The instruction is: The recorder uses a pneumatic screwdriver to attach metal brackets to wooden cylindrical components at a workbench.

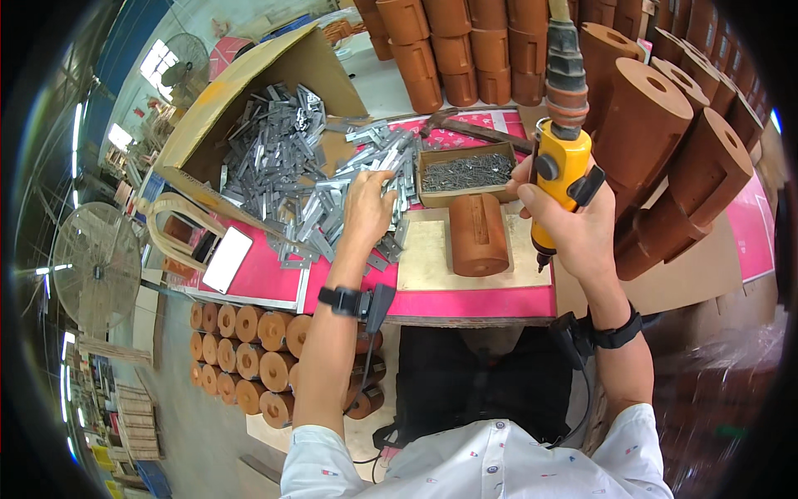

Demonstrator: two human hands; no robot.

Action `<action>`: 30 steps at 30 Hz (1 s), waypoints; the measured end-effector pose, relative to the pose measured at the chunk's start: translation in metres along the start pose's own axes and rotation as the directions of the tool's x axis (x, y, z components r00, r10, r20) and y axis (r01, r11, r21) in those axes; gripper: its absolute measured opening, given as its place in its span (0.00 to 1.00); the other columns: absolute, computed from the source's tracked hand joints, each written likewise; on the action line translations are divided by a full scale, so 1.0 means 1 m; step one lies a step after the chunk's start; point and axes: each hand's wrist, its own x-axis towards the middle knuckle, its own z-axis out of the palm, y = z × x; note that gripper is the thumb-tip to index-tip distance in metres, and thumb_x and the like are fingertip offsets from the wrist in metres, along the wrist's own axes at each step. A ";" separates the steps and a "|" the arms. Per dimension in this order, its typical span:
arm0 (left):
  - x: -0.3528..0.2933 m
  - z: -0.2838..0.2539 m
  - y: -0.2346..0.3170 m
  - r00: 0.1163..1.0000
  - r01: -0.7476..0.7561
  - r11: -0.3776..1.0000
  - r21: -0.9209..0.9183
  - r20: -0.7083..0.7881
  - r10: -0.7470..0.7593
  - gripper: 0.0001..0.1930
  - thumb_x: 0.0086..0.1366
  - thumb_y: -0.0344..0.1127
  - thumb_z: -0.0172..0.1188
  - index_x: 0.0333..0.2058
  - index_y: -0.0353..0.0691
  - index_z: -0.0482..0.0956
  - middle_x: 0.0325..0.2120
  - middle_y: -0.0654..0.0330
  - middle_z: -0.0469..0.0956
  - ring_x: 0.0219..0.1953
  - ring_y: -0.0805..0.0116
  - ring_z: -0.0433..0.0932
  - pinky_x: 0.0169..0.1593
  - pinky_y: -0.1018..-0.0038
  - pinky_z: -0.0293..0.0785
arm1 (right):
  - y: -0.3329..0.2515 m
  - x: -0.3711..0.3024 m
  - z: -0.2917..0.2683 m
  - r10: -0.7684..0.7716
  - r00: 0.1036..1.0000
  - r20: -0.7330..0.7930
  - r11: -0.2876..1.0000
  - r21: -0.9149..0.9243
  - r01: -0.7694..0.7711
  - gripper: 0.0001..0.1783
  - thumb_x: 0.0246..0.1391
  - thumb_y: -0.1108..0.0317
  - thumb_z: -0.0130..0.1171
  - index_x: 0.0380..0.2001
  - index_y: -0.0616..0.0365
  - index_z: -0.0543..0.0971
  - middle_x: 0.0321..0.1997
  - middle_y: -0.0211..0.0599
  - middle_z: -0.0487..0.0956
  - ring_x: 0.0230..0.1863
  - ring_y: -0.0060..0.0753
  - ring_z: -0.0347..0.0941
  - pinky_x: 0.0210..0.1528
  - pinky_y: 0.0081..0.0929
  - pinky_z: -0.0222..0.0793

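My right hand [573, 220] is wrapped round a yellow power screwdriver [562, 166], its dark tip pointing down. A thick ribbed cable sleeve [566, 79] rises from the top of the tool. Over a heap of flat grey metal brackets [320, 220], my left hand [368, 208] has its finger and thumb apart; no bracket shows between them. Between the hands, a brown wooden cylinder [480, 237] with a lengthwise slot lies on a pale plywood board [424, 270]. Behind it, a small cardboard box [436, 200] holds loose screws or nails.
A large cardboard box [191, 150] lies tipped, brackets spilling out. A hammer [478, 130] lies at the back. Brown cylinders [648, 108] stand stacked behind and at right; more [249, 362] are piled below the table at left. A phone [227, 259] sits near the left edge.
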 end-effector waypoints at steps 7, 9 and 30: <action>0.007 -0.004 -0.023 0.926 0.375 0.831 0.412 -0.199 -0.319 0.23 0.60 0.46 0.62 0.51 0.40 0.76 0.55 0.42 0.66 0.58 0.41 0.63 0.57 0.47 0.61 | 0.004 -0.002 -0.005 -0.023 0.999 -0.028 1.000 -0.015 0.022 0.18 0.50 0.78 0.61 0.46 0.60 0.72 0.38 0.30 0.78 0.39 0.19 0.74 0.43 0.21 0.71; 0.001 -0.017 -0.031 0.897 0.442 0.801 0.404 -0.219 -0.384 0.19 0.60 0.44 0.60 0.46 0.39 0.79 0.51 0.40 0.71 0.54 0.40 0.69 0.55 0.49 0.66 | 0.005 -0.002 -0.006 -0.010 1.000 0.003 0.999 0.053 0.010 0.20 0.51 0.79 0.60 0.49 0.61 0.71 0.39 0.33 0.78 0.39 0.21 0.75 0.40 0.21 0.73; -0.007 -0.021 -0.045 0.957 0.288 0.904 0.316 -0.125 -0.262 0.14 0.51 0.30 0.58 0.39 0.35 0.79 0.31 0.43 0.81 0.39 0.44 0.80 0.46 0.56 0.74 | 0.013 0.004 0.008 -0.050 0.998 0.026 0.998 -0.049 0.051 0.29 0.54 0.70 0.58 0.59 0.64 0.65 0.40 0.37 0.77 0.38 0.26 0.77 0.35 0.20 0.73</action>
